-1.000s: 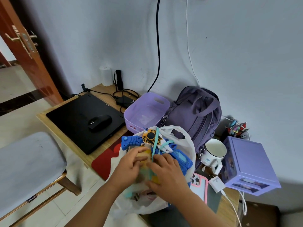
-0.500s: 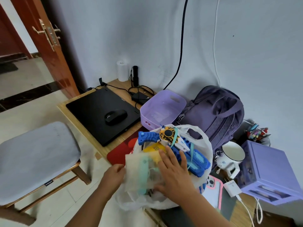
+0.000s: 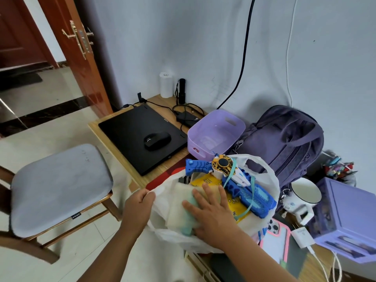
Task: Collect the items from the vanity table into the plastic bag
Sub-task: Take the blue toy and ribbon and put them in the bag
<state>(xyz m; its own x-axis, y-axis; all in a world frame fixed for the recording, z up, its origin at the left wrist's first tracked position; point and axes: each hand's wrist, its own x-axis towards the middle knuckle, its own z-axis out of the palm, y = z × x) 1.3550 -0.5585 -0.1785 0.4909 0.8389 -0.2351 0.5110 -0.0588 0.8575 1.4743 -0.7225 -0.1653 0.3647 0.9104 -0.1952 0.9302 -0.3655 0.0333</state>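
A white plastic bag (image 3: 262,176) stands open at the front edge of the wooden vanity table (image 3: 114,139). A blue and yellow toy gun (image 3: 242,186) sticks out of its top, over a yellow packet (image 3: 205,181). My left hand (image 3: 138,206) pinches the bag's left rim and holds it out. My right hand (image 3: 211,214) lies flat with fingers spread on a pale, translucent pouch (image 3: 179,202) with something teal inside, pressing it into the bag's mouth.
On the table: a black laptop (image 3: 130,131) with a mouse (image 3: 156,139), a lilac bin (image 3: 215,133), a purple backpack (image 3: 284,143), a white mug (image 3: 303,194), a purple drawer box (image 3: 345,218), a pink-cased phone (image 3: 274,241) and a charger (image 3: 303,237). A grey-cushioned chair (image 3: 59,186) stands left.
My left hand let go of the pouch and moved left to take the bag's rim. My right hand stayed on the pouch, which sank lower into the bag. The view shifted.
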